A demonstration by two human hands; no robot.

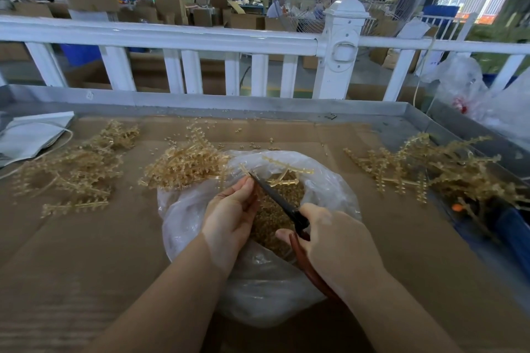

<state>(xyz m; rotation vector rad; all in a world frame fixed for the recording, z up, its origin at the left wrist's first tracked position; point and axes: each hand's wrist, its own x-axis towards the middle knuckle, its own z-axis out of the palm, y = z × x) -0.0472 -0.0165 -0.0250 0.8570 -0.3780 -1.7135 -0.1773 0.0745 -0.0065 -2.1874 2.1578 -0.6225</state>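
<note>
My right hand (332,241) grips red-handled scissors (282,203) whose dark blades point up and left. My left hand (229,215) pinches a tan plastic sprue strip (284,172) at the blade tips, over a clear plastic bag (329,189). The bag lies open on the cardboard and holds a heap of small tan cut pieces (272,223). Both hands are above the bag's mouth.
Piles of tan sprue branches lie at the left (74,169), centre (186,163) and right (430,169) on the cardboard-covered metal table (372,112). A white paper bag (31,135) sits far left. A white railing (172,37) stands behind, and plastic bags (470,86) bulge at the right.
</note>
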